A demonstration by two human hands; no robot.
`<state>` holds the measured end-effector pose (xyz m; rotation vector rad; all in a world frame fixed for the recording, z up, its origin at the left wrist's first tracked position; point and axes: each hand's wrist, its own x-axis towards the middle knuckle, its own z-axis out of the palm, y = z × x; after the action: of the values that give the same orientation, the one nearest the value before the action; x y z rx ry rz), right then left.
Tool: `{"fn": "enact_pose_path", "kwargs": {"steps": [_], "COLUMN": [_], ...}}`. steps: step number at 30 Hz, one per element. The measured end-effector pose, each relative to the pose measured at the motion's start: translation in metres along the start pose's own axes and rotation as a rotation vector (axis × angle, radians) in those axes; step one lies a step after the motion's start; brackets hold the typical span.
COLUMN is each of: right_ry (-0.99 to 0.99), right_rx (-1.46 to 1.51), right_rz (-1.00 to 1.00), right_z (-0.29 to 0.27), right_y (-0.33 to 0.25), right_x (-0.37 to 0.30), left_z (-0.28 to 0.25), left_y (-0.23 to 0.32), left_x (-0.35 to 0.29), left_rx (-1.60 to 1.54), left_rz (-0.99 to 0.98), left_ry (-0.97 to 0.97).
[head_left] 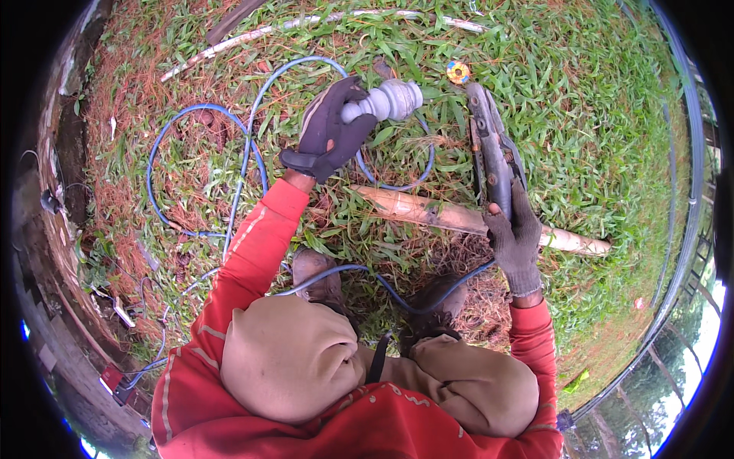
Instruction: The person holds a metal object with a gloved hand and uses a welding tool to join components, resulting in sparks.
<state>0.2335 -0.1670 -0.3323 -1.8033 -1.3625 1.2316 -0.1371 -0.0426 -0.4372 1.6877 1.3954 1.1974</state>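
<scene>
My left hand (330, 136), in a dark glove, is closed round the narrow end of a grey ribbed fitting (391, 101), whose wider end points right. On the right, my right hand (515, 239), in a grey-brown knitted glove, grips the near end of a long dark piece (493, 149) with round spots or holes along it. That piece points away from me; whether it is pipe or metal I cannot tell. Just beyond its far end a small yellow, blue and orange ring-shaped roll (458, 73) lies on the grass.
A bamboo pole (436, 213) lies crosswise in front of my boots, passing under the right hand. A blue cable or hose (155, 176) loops over the grass and runs across my feet. A thin pale stick (306, 23) lies at the back. A wall edge (65, 252) borders the left.
</scene>
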Motion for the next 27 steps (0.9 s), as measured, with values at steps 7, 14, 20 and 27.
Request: {"fn": "enact_pose_path", "kwargs": {"steps": [7, 14, 20, 27], "right_ry": [0.032, 0.033, 0.092, 0.376], "right_rx": [-0.076, -0.079, 0.032, -0.378], "right_rz": [-0.084, -0.152, -0.040, -0.232], "right_z": [-0.007, -0.011, -0.008, -0.029], "right_y": [0.009, 0.001, 0.011, 0.091], "right_x": [0.001, 0.004, 0.002, 0.031], "left_z": [-0.023, -0.025, -0.020, -0.008], "left_y": [0.013, 0.018, 0.021, 0.010], "left_x": [0.022, 0.044, 0.041, 0.024], "left_rx": [0.230, 0.263, 0.333, 0.324], "left_rz": [0.217, 0.229, -0.089, -0.176], "left_ry": [-0.052, -0.146, -0.312, -0.327]}}
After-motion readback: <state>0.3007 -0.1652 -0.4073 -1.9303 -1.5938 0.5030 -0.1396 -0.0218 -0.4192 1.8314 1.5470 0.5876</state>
